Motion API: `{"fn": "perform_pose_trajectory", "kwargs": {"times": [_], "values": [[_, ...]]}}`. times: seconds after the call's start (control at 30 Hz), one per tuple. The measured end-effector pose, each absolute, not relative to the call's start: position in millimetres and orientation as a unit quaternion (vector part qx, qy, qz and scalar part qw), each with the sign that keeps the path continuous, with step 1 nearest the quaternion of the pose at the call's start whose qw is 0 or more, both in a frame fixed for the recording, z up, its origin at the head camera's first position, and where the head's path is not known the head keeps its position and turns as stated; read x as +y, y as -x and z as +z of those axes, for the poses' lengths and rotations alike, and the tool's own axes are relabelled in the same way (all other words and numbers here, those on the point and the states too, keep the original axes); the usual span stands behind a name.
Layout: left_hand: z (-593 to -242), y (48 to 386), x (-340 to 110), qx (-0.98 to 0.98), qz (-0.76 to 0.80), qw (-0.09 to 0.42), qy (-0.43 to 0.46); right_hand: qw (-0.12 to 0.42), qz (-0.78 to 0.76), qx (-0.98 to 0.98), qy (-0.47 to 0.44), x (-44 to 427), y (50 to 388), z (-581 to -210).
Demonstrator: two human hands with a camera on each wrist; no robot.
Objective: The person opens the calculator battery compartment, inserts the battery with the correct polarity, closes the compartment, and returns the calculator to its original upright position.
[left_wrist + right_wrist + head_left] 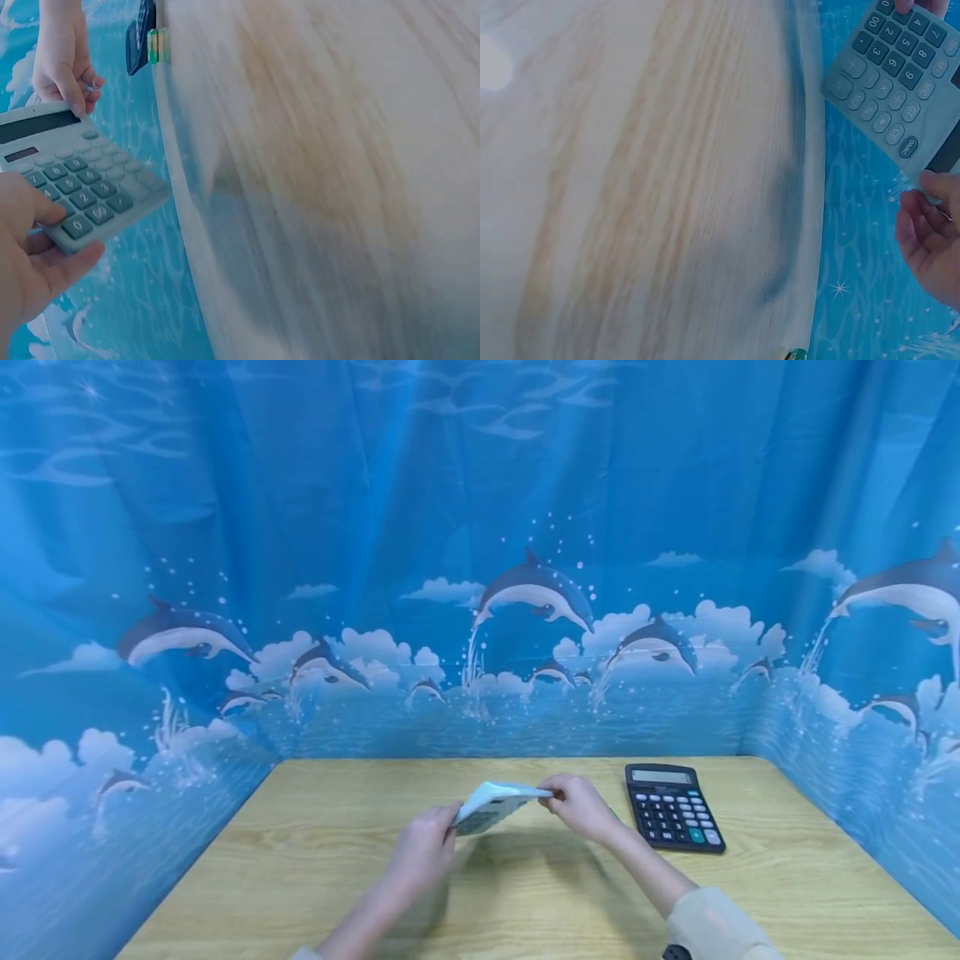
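A pale blue-green calculator [495, 803] is held up above the table by both hands, tilted. My left hand [423, 850] grips its left edge. In the left wrist view the thumb and fingers of the left hand [37, 255] lie on either side of the calculator [97, 169], near the 0 key. My right hand [581, 808] pinches the far right corner. The right wrist view shows the right hand [934, 240] with thumb and fingers at the corner beside the calculator's display, its keys [892, 64] facing that camera.
A black calculator [671, 810] lies on the wooden table [337, 827] to the right of my right hand. Beside it, small green cylinders [156, 46] show in the left wrist view, mostly hidden from the head. A blue dolphin-printed curtain [420, 527] surrounds the table's back and sides.
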State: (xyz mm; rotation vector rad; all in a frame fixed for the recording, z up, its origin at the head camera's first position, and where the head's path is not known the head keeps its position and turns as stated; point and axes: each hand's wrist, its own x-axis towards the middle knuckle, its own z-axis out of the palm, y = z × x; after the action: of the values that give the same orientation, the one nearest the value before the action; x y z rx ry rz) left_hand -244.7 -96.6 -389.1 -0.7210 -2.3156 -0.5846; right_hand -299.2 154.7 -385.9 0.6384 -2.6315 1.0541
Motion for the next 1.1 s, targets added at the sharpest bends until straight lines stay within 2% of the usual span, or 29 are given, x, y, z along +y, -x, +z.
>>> {"fn": "perform_pose_trajectory", "kwargs": {"times": [0.2,0.4,0.63,0.87,1.1], "values": [[-387.6,249.8,-100.3,-0.895,-0.321,0.204,0.233,0.076,0.450,-0.877,-0.152,152.9,295.6,-379.7],[-387.0,249.8,-94.7,-0.883,-0.386,0.149,0.219,0.061,0.486,-0.864,-0.120,158.6,295.9,-379.0],[-382.2,243.4,-71.9,-0.840,-0.498,0.051,0.207,0.034,0.481,-0.867,-0.127,184.5,293.8,-369.7],[-376.8,236.0,-34.3,-0.818,-0.543,0.022,0.188,0.028,0.469,-0.877,-0.098,217.7,284.0,-354.7],[-372.8,230.7,-1.3,-0.836,-0.513,0.029,0.193,0.024,0.464,-0.879,-0.105,252.8,273.5,-345.5]]}}
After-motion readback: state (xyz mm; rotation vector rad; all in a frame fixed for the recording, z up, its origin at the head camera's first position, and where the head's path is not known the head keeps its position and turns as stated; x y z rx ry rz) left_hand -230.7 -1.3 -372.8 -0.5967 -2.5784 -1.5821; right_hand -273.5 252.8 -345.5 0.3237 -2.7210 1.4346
